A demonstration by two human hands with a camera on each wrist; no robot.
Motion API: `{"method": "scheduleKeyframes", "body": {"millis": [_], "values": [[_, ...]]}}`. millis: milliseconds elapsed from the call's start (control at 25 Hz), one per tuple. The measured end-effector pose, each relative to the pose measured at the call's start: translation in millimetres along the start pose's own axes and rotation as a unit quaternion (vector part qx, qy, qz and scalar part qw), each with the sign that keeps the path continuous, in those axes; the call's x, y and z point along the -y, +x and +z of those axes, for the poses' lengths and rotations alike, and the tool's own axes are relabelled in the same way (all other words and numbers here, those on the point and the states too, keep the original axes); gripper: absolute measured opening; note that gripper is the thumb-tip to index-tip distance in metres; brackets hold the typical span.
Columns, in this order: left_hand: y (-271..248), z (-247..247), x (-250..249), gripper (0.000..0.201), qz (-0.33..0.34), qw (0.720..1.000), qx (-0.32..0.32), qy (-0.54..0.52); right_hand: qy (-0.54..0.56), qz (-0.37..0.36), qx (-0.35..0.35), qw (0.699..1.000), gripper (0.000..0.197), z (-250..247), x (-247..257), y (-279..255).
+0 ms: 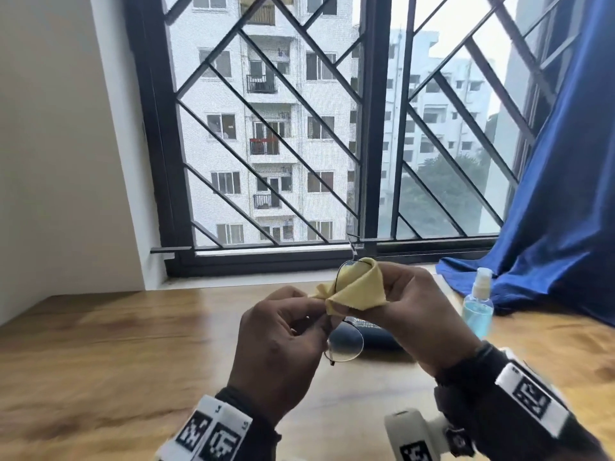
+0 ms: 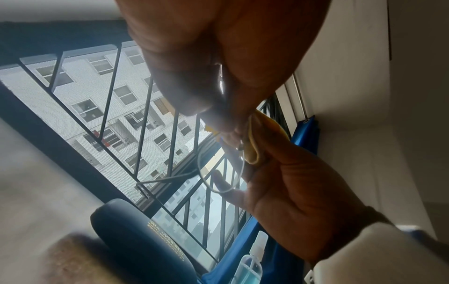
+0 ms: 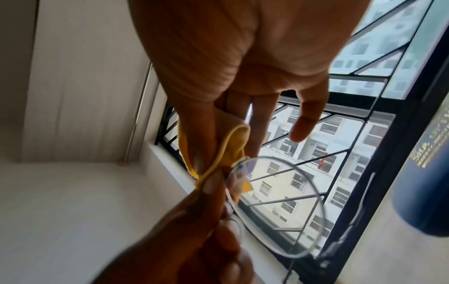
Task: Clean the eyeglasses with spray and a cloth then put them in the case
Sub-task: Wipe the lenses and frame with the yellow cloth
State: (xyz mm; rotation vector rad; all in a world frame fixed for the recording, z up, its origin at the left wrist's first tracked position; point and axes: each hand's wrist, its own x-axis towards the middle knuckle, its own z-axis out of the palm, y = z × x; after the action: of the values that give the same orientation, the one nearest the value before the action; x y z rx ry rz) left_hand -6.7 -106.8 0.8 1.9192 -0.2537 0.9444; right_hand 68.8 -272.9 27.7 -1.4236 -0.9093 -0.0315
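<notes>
Thin round wire-rimmed eyeglasses (image 1: pixel 346 345) are held up on end above the wooden table (image 1: pixel 133 344). My left hand (image 1: pixel 309 311) pinches the frame near its middle, above the bare lower lens. My right hand (image 1: pixel 389 287) pinches a yellow cloth (image 1: pixel 357 289) folded over the upper lens. In the right wrist view the cloth (image 3: pixel 233 146) sits between thumb and fingers beside the bare lens (image 3: pixel 279 207). A closed dark blue case (image 1: pixel 369 336) lies on the table just behind the hands. The spray bottle (image 1: pixel 478 304) of blue liquid stands upright to the right.
A blue curtain (image 1: pixel 549 227) drapes onto the table's right rear, just behind the spray bottle. A barred window (image 1: pixel 299 144) and its sill run along the table's far edge. A white wall (image 1: pixel 66 161) closes the left side.
</notes>
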Motion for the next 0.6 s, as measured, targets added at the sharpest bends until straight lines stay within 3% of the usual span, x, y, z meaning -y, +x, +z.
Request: {"method": "scheduleKeyframes", "body": {"millis": [200,280,440,520,600], "values": [[-0.2,1.1,-1.6,0.008,0.003,1.0,0.017,-0.002,0.08,0.001,-0.12,0.99,0.023,-9.5,3.5,4.6],[-0.3,0.7,-1.0,0.006,0.005,1.0,0.019,0.013,0.075,-0.002,-0.1,0.992,0.02,-6.8,0.1,4.3],[-0.6,-0.9,2.3,0.006,0.004,1.0,0.018,0.025,-0.003,0.01,0.012,1.0,0.022,-0.4,-3.8,0.8],[-0.5,-0.1,1.2,0.007,0.002,1.0,0.019,0.021,-0.025,0.007,0.018,1.0,0.023,-3.3,-2.2,0.3],[0.6,0.3,0.6,0.006,0.001,1.0,0.018,0.005,-0.037,-0.003,-0.02,0.999,0.023,-5.7,1.0,0.8]]}}
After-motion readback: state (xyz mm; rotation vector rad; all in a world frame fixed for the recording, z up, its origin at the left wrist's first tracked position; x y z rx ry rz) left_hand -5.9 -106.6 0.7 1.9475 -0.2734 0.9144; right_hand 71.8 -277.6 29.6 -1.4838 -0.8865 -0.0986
